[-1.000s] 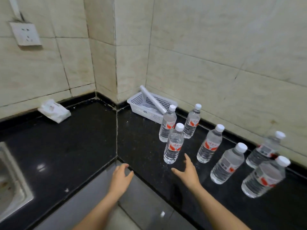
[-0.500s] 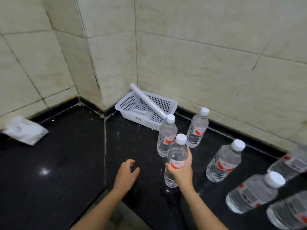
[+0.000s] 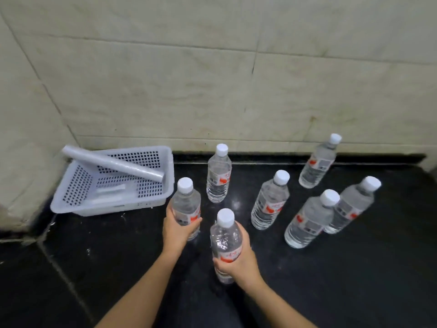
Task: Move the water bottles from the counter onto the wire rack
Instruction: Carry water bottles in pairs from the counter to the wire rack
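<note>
On the black surface (image 3: 354, 268): five free water bottles (image 3: 270, 202), upright, right of the white basket (image 3: 169, 176).
Left grip (image 3: 176, 229): wrapped round left bottle (image 3: 185, 202), lower part hidden.
Right grip (image 3: 238, 259): wrapped round near bottle (image 3: 225, 240).
Labels: red-white, writing unreadable.

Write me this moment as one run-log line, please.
left hand: grips basket-side bottle | right hand: grips nearest bottle | counter: five more bottles standing, untouched | wire rack: not in view
</note>
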Motion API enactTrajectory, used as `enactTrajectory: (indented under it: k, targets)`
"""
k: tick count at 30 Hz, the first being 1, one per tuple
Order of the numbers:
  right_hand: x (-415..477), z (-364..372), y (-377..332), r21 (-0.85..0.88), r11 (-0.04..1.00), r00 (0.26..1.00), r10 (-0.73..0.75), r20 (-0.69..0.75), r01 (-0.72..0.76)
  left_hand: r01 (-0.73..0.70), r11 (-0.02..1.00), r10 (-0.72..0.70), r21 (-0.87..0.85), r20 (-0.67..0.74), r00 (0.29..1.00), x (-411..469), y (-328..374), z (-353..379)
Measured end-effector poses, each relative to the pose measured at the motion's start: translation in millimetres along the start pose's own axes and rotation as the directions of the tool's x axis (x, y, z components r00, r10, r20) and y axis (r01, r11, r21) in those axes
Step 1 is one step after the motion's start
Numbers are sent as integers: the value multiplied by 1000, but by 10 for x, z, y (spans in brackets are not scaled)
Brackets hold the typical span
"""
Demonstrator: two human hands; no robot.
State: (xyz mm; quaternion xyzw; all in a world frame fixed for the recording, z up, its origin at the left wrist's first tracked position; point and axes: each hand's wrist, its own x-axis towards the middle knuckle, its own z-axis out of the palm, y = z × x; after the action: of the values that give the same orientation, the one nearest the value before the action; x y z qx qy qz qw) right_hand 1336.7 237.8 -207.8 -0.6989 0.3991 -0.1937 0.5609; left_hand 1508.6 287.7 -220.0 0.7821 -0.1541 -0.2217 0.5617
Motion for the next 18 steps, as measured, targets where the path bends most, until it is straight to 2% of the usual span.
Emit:
enactTrajectory:
  k: [4, 7, 12, 15, 18]
  targets:
    - [-111, -96, -55, -17, 998, 995, 55, -89, -56, -12, 999, 15, -37, 74, 997, -31, -14, -32]
    - [-309, -311, -43, -80, 992, 982, 87, -169, -102, -21, 999, 32, -42, 275, 961, -221, 23, -52]
    - [-854, -880, 132, -185, 962, 952, 147, -269, -200, -38, 997, 67, -63, 565, 823, -771, 154, 207]
    - [-1226, -1270, 291, -140, 959, 916, 183, -356, -246, -36, 996, 83, -82, 682, 726, -1172, 277, 501]
    - [-1652, -1744, 481, -100, 971, 877, 148, -457, -217, -71, 995, 103, -75, 779, 618, -1623, 390, 942]
